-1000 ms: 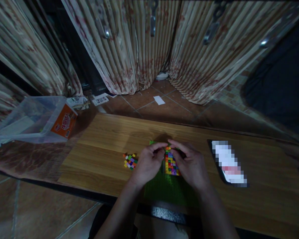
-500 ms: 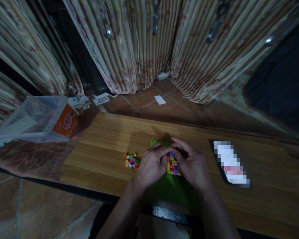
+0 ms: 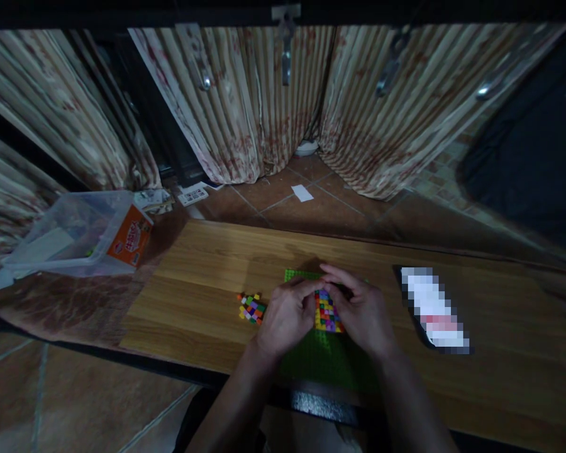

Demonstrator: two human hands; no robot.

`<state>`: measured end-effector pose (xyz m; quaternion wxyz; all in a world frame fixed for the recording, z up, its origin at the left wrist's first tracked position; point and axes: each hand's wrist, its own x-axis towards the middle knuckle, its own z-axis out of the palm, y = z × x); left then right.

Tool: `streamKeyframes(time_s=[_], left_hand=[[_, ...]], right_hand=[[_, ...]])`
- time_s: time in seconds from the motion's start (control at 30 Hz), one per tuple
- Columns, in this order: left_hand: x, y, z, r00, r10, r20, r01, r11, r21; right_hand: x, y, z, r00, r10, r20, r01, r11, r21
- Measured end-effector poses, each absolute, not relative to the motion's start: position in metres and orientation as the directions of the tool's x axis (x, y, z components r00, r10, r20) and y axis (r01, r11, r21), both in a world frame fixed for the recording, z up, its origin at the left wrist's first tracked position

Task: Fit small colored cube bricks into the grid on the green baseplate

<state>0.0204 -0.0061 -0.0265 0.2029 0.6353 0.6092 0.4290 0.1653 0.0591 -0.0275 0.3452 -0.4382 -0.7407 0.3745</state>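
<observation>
A green studded baseplate (image 3: 311, 362) lies on the wooden table under both hands. Rows of small coloured building bricks (image 3: 327, 314) form a block on it, partly covered by my fingers. My left hand (image 3: 287, 311) is closed, its thumb and forefinger reaching to the top of the block. From the other side my right hand (image 3: 363, 311) meets it, fingers bent and closed, the tips almost touching the left ones. Whatever is between the fingertips is hidden. Left of my left hand sits a pile of loose bricks (image 3: 251, 309).
A phone (image 3: 436, 311) with a blurred screen lies on the table (image 3: 188, 283) to the right. Beyond the left end stands a clear plastic bin (image 3: 75, 251) with an orange label. Striped curtains (image 3: 231, 113) hang behind; papers (image 3: 302, 193) lie on the tiled floor.
The whole view has shifted slightly downward as the head tilted up, bringing a dark bar into sight along the top. Both hands keep almost the same pose over the bricks.
</observation>
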Motion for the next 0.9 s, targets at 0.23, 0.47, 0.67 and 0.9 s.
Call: streamKeyframes(time_s=[0.23,0.47,0.67,0.9], left_hand=[[0.016,-0.005,-0.021,-0.366,0.906,0.214,0.163,-0.164,0.973],[0.02,0.006,-0.021,-0.417,0.903,-0.099,-0.473,-0.123,0.872],[0.031,0.004,-0.016,-0.431,0.902,-0.01,-0.373,-0.168,0.912],[0.032,0.001,-0.012,-0.386,0.917,0.097,-0.224,-0.195,0.955]], right_hand=[[0.174,0.058,-0.027,-0.311,0.913,0.265,0.363,0.372,-0.854],[0.175,0.042,-0.009,-0.259,0.87,0.42,0.335,0.489,-0.805],[0.164,0.033,-0.008,-0.324,0.845,0.426,0.363,0.526,-0.769],[0.164,0.034,-0.012,-0.243,0.872,0.426,0.375,0.489,-0.788]])
